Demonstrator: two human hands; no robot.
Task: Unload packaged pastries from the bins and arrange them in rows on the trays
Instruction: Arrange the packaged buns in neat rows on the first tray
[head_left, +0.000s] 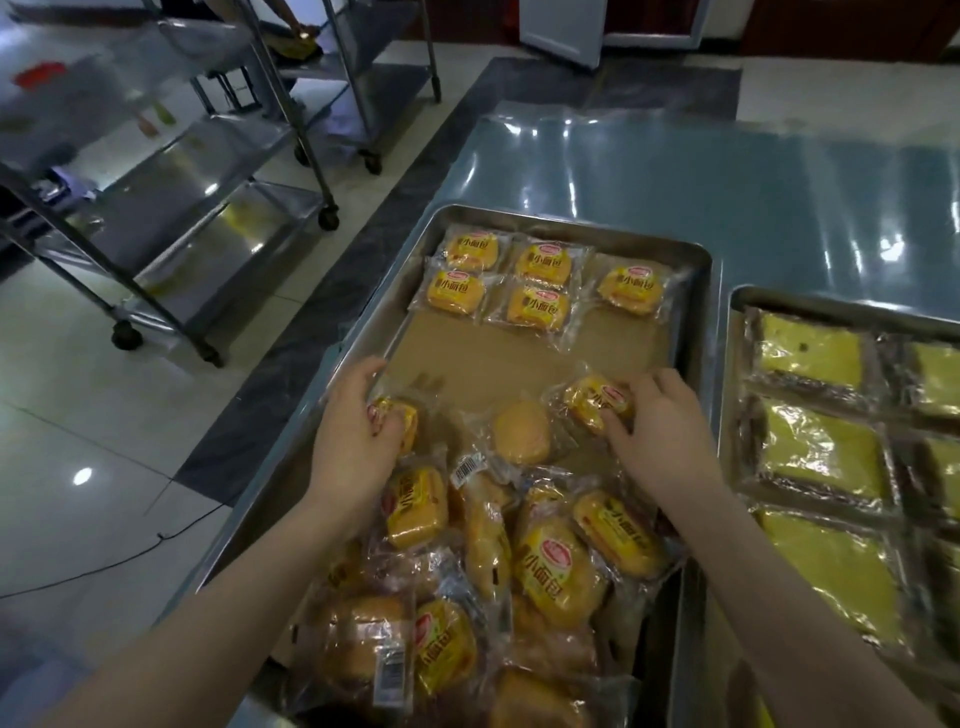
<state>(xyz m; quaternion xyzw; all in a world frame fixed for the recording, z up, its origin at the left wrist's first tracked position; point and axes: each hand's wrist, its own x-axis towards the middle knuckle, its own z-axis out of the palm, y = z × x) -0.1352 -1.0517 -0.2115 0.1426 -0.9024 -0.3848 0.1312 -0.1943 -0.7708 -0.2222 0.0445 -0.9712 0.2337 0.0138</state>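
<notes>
Left hand (353, 441) is curled round one wrapped small-bread packet, call it the left packet (404, 418), just inside the left rim of the steel tray (571, 221). My right hand (665, 436) pinches the right packet (592, 400) with its fingertips, near the tray's right side. Both packets sit on the brown paper liner (493, 353), between the arranged rows (537, 265) at the far end and the loose heap (561, 571) at the near end.

I see two risks. The film wrappers look slick, so a fingertip pinch may slip and drop the right packet crooked. The heap is also piled against the near rim, and I judge that dragging a forearm through it could tip packets off the tray.

The arranged packets lie label up with their long axes running left to right. The right packet is also label up, but its long axis is skewed, running far-left to near-right, so it needs a turn before it joins a row. My hand covers most of the left packet, so I cannot tell its axis.

A second tray (831, 301) on the right holds wrapped yellow cake slices (810, 353).
</notes>
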